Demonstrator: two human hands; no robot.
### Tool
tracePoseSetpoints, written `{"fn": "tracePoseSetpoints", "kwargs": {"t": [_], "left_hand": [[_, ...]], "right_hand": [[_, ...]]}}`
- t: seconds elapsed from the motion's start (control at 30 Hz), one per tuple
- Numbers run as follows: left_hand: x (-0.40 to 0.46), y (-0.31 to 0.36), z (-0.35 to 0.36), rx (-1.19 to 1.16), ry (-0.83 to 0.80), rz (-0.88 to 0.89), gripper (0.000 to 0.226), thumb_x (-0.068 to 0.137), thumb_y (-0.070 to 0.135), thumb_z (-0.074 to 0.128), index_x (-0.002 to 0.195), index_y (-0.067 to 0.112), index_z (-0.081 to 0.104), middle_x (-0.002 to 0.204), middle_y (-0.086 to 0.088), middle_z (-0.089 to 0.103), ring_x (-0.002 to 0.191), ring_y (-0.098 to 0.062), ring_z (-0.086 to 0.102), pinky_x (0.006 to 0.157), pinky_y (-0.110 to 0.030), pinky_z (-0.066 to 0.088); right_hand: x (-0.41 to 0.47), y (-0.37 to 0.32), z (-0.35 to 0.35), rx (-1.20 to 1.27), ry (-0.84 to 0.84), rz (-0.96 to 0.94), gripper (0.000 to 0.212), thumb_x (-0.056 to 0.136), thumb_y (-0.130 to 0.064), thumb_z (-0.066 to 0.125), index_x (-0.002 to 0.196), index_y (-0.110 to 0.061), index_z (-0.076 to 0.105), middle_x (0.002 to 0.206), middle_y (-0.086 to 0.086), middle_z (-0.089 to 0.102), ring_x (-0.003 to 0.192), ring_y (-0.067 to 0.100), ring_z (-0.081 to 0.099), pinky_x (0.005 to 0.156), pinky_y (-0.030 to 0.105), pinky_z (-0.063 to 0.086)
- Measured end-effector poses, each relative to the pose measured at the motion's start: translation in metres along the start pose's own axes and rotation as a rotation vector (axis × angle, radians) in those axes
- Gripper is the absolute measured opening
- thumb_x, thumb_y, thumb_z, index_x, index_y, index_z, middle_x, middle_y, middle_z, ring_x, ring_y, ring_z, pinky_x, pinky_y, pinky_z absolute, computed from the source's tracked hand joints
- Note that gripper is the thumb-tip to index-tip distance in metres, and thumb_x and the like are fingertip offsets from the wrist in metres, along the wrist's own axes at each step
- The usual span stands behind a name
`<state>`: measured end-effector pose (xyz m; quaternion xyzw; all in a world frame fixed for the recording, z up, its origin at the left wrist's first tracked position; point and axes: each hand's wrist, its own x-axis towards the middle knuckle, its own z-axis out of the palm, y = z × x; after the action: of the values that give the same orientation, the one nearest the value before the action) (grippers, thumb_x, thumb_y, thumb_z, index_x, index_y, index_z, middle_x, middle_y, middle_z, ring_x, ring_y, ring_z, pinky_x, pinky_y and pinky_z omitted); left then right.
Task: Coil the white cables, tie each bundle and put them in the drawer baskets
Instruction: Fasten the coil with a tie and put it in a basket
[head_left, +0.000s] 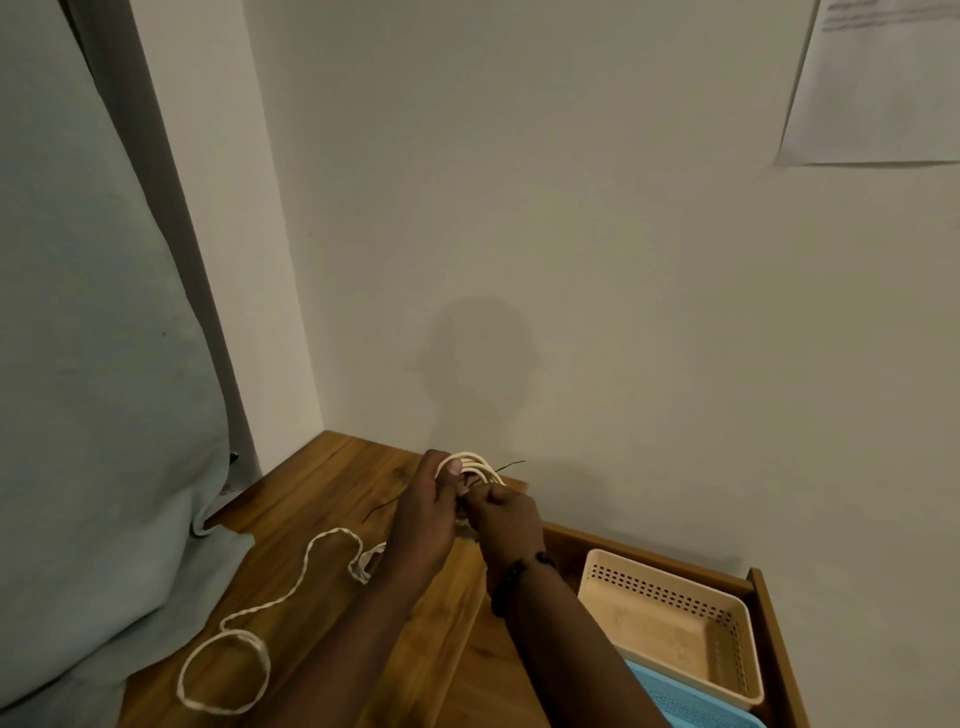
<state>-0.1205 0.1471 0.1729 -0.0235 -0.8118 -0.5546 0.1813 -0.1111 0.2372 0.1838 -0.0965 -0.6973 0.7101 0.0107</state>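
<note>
Coil in hand: the person holds a coiled white cable (475, 467) upright above the far part of the table (291, 566), its loops arching over the fingers.
Left hand: the left hand (423, 514) grips the loops, fingers curled round them and the thumb pressed across the top strands.
Right hand: the right hand (506, 522) is closed at the base of the coil, fingers pinched on what seems to be a thin dark tie (511, 464) — its two ends stick out on either side of the bundle. What exactly the fingertips hold is hidden.
Step judged: this bundle looks coiled and is in the middle of being tied; whether the twist is finished cannot be told.
Second cable: another white cable (260, 613) lies loose on the table to the left, one end curled into a rough ring near the front edge, untied and not properly coiled.
Baskets: the drawer (774, 623) stands open at the right; the beige basket (670, 587) shows no cable inside, and the blue basket (675, 701) beside it is only partly in view.
Left to do: finish this tie, put the bundle in a basket, then coil, tie and store the loose cable — so the task seems less than half done.
</note>
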Motion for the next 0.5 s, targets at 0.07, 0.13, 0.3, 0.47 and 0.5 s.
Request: {"fn": "tracePoseSetpoints", "kwargs": {"t": [0.07, 0.13, 0.3, 0.47, 0.5], "left_hand": [[0.004, 0.000, -0.002, -0.021, 0.014, -0.022, 0.029, 0.102, 0.033, 0.039, 0.121, 0.019, 0.054, 0.111, 0.001, 0.063, 0.093, -0.007, 0.061, 0.061, -0.009, 0.046], [0.007, -0.003, -0.005, -0.057, 0.033, -0.055, 0.029, 0.102, 0.033, 0.039, 0.122, 0.019, 0.054, 0.113, 0.000, 0.063, 0.095, -0.011, 0.061, 0.065, -0.015, 0.046], [0.007, -0.010, -0.001, -0.073, 0.093, -0.070, 0.031, 0.101, 0.033, 0.042, 0.125, 0.018, 0.054, 0.117, -0.002, 0.063, 0.098, -0.015, 0.061, 0.066, -0.017, 0.046], [0.014, -0.008, -0.005, -0.060, 0.130, -0.048, 0.034, 0.100, 0.035, 0.043, 0.128, 0.017, 0.051, 0.116, 0.001, 0.061, 0.100, -0.016, 0.060, 0.063, -0.016, 0.045], [0.015, -0.009, -0.006, -0.056, 0.129, -0.033, 0.032, 0.100, 0.034, 0.043, 0.126, 0.018, 0.051, 0.113, 0.002, 0.061, 0.098, -0.014, 0.060, 0.061, -0.015, 0.044]], "right_hand": [[-0.001, 0.003, 0.003, -0.221, 0.005, -0.138, 0.022, 0.094, -0.027, 0.058, 0.081, -0.020, 0.074, 0.084, -0.002, 0.072, 0.080, 0.014, 0.066, 0.076, 0.036, 0.058], [-0.003, 0.002, 0.002, -0.259, -0.073, -0.167, 0.024, 0.097, -0.027, 0.054, 0.089, -0.017, 0.074, 0.089, -0.002, 0.072, 0.085, 0.014, 0.066, 0.079, 0.033, 0.057], [-0.008, -0.005, -0.011, -0.124, -0.155, -0.050, 0.030, 0.098, -0.020, 0.051, 0.088, 0.001, 0.070, 0.066, 0.002, 0.058, 0.052, 0.009, 0.046, 0.047, 0.018, 0.037], [-0.018, -0.003, -0.023, -0.317, -0.162, -0.152, 0.035, 0.100, -0.029, 0.048, 0.086, -0.007, 0.070, 0.065, 0.001, 0.068, 0.043, 0.005, 0.054, 0.044, 0.011, 0.040], [-0.020, -0.003, -0.025, -0.329, -0.171, -0.170, 0.032, 0.100, -0.031, 0.049, 0.088, -0.010, 0.069, 0.067, -0.001, 0.069, 0.044, 0.005, 0.057, 0.045, 0.011, 0.041]]}}
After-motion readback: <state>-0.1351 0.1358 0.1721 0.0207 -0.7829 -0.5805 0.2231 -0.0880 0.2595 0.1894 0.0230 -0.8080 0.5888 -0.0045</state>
